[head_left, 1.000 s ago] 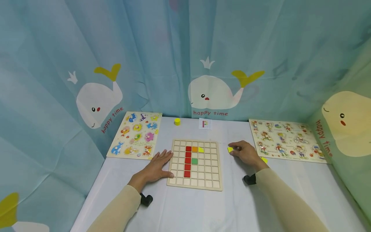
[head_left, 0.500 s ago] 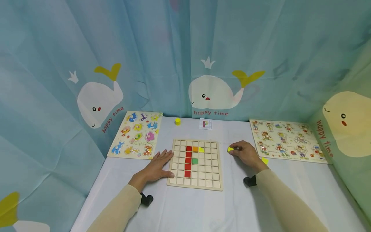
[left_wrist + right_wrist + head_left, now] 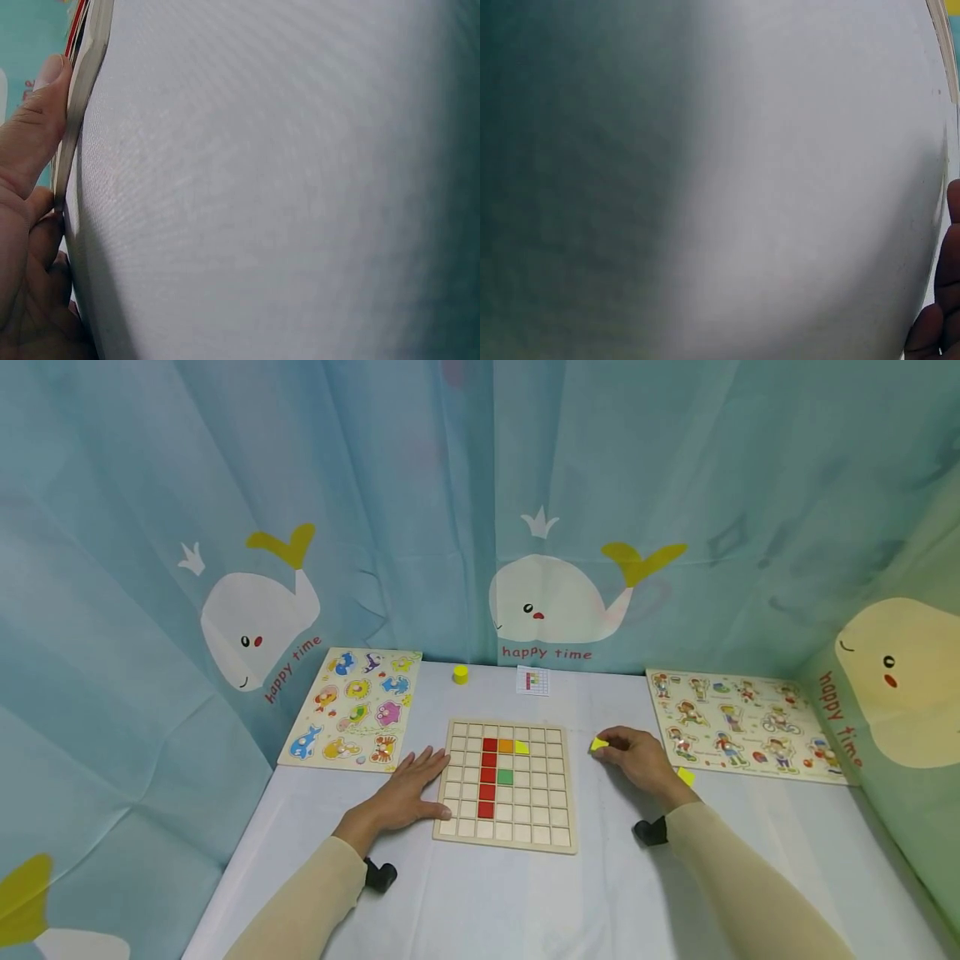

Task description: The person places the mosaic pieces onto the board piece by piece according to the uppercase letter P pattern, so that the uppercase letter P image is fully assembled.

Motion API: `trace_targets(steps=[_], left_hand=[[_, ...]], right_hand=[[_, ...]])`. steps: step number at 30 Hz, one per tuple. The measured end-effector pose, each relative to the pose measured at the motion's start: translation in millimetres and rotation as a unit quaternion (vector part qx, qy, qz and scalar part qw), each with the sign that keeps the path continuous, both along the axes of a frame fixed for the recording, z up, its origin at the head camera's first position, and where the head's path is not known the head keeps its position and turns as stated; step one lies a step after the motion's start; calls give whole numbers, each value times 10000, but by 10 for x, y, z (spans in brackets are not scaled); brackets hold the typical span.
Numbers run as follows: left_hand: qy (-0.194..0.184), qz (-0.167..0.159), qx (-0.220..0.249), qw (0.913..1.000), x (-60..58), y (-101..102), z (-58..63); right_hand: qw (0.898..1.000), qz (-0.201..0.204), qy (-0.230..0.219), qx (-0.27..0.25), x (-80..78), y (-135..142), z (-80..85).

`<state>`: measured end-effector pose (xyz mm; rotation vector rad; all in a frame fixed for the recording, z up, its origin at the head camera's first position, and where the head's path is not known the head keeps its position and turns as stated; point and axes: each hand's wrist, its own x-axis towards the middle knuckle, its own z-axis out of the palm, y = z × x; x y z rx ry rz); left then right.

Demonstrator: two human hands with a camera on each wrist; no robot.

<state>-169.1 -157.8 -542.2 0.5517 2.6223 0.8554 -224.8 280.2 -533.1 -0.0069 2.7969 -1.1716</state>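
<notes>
A wooden grid board (image 3: 504,846) lies flat on the white-covered table. In its cells sit a column of several red tiles (image 3: 488,775), an orange tile (image 3: 506,746), a yellow tile (image 3: 522,747) and a green tile (image 3: 505,777). My left hand (image 3: 401,797) rests along the board's left edge with spread fingers; its thumb touches the edge in the left wrist view too. To the right of the board, my right hand (image 3: 636,760) pinches a small yellow tile (image 3: 598,744) between thumb and fingers. Only some fingers (image 3: 949,262) show at the right wrist view's edge.
Another yellow tile (image 3: 686,776) lies beside my right wrist. Behind the board are a small printed card (image 3: 532,681) and a yellow cylinder (image 3: 461,674). A sea-animal puzzle (image 3: 367,753) stands left, a figure puzzle (image 3: 712,727) right. Blue curtains (image 3: 420,527) close off the back.
My right hand has turned the yellow tile between its fingers and shifted very slightly to the right. The left hand and the tiles on the board stay as they were.
</notes>
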Motion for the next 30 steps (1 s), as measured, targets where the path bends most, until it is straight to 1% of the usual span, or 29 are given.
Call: trace_targets(steps=[4,9,13,18,25,30], left_hand=[[4,-22,-27,10000,2,3,10],[0,-31,-17,10000,0,2,7],[6,-29,-22,10000,1,-2,0],[33,-22,-47,10000,1,0,-5],[-2,16,-42,10000,-4,7,-11],[-9,16,-70,10000,-7,-2,-32]], right_hand=[[9999,-41,121,2,16,-17,16],[9992,-25,406,53,39,-40,42],[9973,68,724,-67,72,-100,98],[9951,181,938,-255,110,-247,153],[9935,369,941,-518,160,-510,198],[9942,539,706,-600,208,-709,193]])
